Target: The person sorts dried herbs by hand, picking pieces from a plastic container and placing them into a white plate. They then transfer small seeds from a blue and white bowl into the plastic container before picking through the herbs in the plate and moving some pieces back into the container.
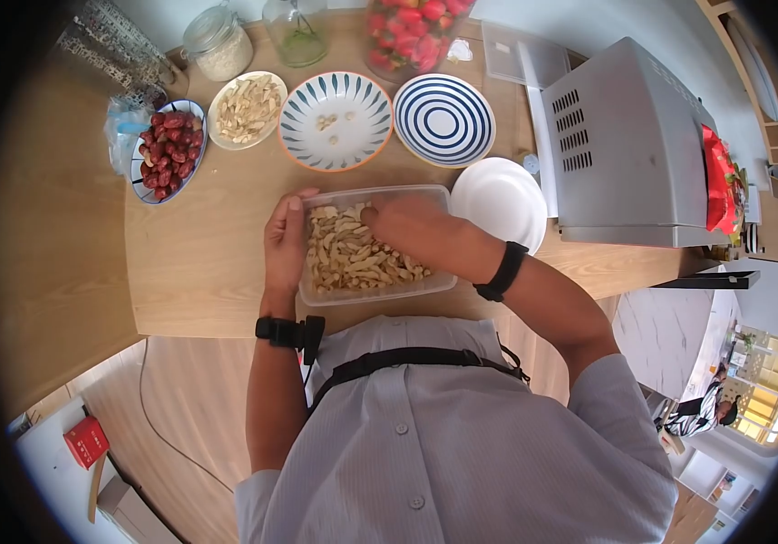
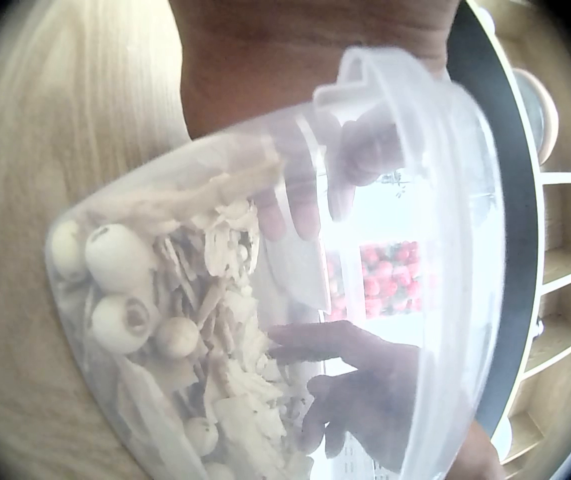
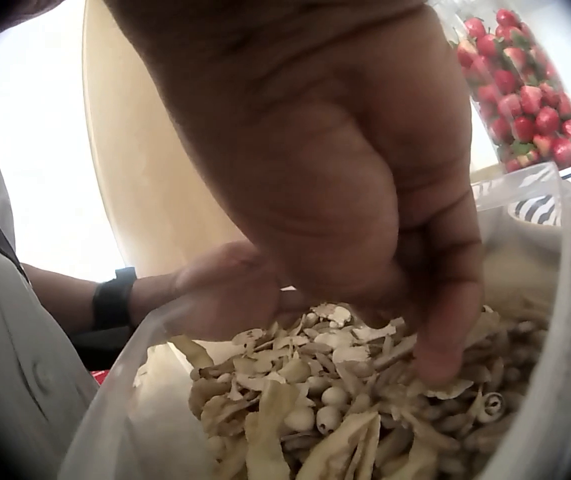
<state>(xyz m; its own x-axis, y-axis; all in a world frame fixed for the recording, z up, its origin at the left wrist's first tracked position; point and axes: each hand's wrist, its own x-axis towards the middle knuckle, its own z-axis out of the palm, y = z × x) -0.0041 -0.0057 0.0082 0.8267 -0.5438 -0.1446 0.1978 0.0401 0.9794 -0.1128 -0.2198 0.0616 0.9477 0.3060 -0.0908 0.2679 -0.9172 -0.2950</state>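
Head view: oval bowl (image 1: 139, 187) of red dates (image 1: 171, 150), then small plate (image 1: 214, 129) of pale slices (image 1: 246, 109), far left; apparently kept apart by kind. Left hand (image 1: 286, 231) bent round left end of plastic tub (image 1: 380, 297), probably bracing against sliding. Tub near counter's front edge, close to torso, likely for easy reach; mixed dried pieces (image 1: 353, 258) inside. Leaf-patterned plate (image 1: 364, 150) beyond, with a few pale bits (image 1: 327, 121). Right hand (image 1: 412, 227) down inside tub, fingers bent into pieces; tips partly hidden, cannot tell if holding any. Ringed plate (image 1: 444, 120), white dish (image 1: 502, 208) rightmost, seemingly parked within reach.
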